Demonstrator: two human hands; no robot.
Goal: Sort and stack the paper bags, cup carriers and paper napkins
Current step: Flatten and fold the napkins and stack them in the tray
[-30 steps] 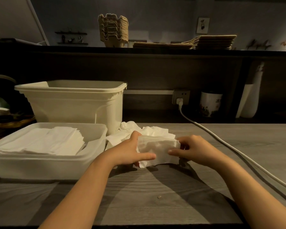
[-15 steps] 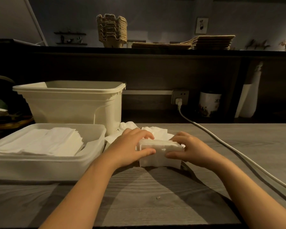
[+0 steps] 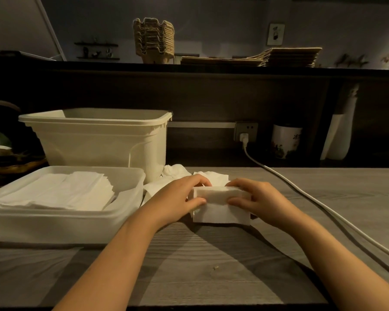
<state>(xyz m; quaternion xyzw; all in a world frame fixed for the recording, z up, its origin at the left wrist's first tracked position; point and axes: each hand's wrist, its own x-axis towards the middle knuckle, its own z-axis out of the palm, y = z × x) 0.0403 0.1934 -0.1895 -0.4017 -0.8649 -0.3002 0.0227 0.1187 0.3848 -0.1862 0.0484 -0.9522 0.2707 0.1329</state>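
Observation:
A small bundle of white paper napkins stands on its edge on the grey wooden table. My left hand grips its left end and my right hand grips its right end, thumbs on the near face. Behind the bundle lies a loose heap of crumpled napkins. A shallow clear tray at the left holds flat stacked napkins. On the high shelf stand a stack of pulp cup carriers and a flat stack of brown paper bags.
A tall cream plastic tub stands behind the tray. A white power cable runs from the wall socket across the table's right side. A white printed cup and a white vase stand in the dark recess at the back right.
Both hands lowered the napkin bundle onto the table and stood it on its edge; the fingers now close over its top from each side.

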